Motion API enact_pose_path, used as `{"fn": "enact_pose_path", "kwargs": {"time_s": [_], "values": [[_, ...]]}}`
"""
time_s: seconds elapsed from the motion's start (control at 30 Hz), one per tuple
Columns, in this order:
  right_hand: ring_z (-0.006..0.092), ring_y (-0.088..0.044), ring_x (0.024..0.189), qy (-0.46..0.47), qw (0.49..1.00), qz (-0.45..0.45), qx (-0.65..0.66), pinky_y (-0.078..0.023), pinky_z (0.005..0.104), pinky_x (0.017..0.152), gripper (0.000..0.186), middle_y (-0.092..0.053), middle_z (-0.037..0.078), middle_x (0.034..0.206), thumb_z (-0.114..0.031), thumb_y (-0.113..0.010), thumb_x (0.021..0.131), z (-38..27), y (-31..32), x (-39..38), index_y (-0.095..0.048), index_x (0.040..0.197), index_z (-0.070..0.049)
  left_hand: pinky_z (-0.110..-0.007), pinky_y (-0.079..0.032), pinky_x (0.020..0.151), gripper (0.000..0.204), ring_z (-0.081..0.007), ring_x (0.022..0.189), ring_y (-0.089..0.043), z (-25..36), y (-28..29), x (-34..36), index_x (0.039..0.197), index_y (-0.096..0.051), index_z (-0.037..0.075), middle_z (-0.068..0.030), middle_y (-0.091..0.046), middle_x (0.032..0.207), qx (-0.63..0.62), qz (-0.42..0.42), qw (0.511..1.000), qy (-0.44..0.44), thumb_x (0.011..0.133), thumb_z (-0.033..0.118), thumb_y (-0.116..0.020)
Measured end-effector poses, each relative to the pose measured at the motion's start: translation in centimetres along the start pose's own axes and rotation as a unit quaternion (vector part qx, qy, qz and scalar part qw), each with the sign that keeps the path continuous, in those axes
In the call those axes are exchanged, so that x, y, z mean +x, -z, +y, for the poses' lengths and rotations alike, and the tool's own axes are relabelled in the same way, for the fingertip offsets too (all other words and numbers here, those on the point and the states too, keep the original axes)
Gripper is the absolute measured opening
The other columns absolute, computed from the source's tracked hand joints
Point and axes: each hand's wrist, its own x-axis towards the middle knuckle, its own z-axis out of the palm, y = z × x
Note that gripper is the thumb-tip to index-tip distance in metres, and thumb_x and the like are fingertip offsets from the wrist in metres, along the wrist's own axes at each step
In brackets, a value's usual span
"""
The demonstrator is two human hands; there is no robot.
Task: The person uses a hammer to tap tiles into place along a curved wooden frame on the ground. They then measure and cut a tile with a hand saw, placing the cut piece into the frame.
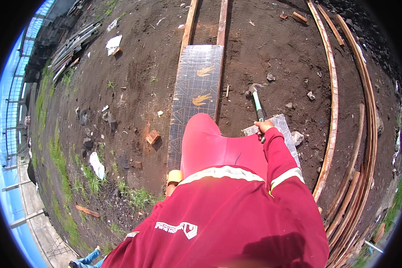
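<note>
My right hand (266, 126) is closed round the handle of a claw hammer (258, 103), whose pale green and black handle points away from me, head near the soil. My left hand (170, 190) shows only in part beside my left thigh. It seems closed on a yellow, round-edged thing (175, 176) whose kind I cannot make out. Between my left leg and the bare soil lies a long dark plywood panel (196, 82) with gold prints, its far end on two timber strips (221, 24). A grey, dusty board (286, 134) lies under my right hand.
Long timber strips (332, 98) lie to the right, more of them piled (366, 147) at the far right. A broken brick (153, 136), stones (297, 138) and white scraps (97, 165) dot the soil. Another person's blue-clad legs (90, 258) show at lower left.
</note>
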Motion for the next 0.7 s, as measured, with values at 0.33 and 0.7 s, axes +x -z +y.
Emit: {"fn": "enact_pose_path", "kwargs": {"time_s": [0.33, 0.7], "values": [[0.0178, -0.047, 0.042, -0.013, 1.000, -0.026, -0.003, -0.040, 0.0376, 0.036, 0.021, -0.050, 0.006, 0.058, -0.020, -0.064, 0.080, -0.3, 0.3, -0.3, -0.051, 0.079, -0.004, -0.033, -0.044, 0.074, 0.029, -0.0231, 0.083, -0.057, -5.7, 0.2, -2.3, 0.090, -0.059, 0.007, -0.0092, -0.061, 0.091, 0.106, 0.011, 0.992, 0.072, 0.079, 0.034, -0.057], [0.0165, -0.045, 0.040, -0.020, 0.999, -0.033, 0.031, -0.039, 0.0369, 0.035, 0.019, -0.049, 0.005, 0.057, -0.018, -0.063, 0.081, -0.2, 0.3, -0.4, -0.048, 0.079, -0.005, -0.035, -0.045, 0.069, 0.032, -0.0257, 0.074, -0.059, -6.9, -0.5, -1.2, 0.077, -0.065, 0.009, -0.0096, -0.064, 0.081, 0.153, 0.020, 0.984, 0.087, 0.074, 0.041, -0.063]]}}
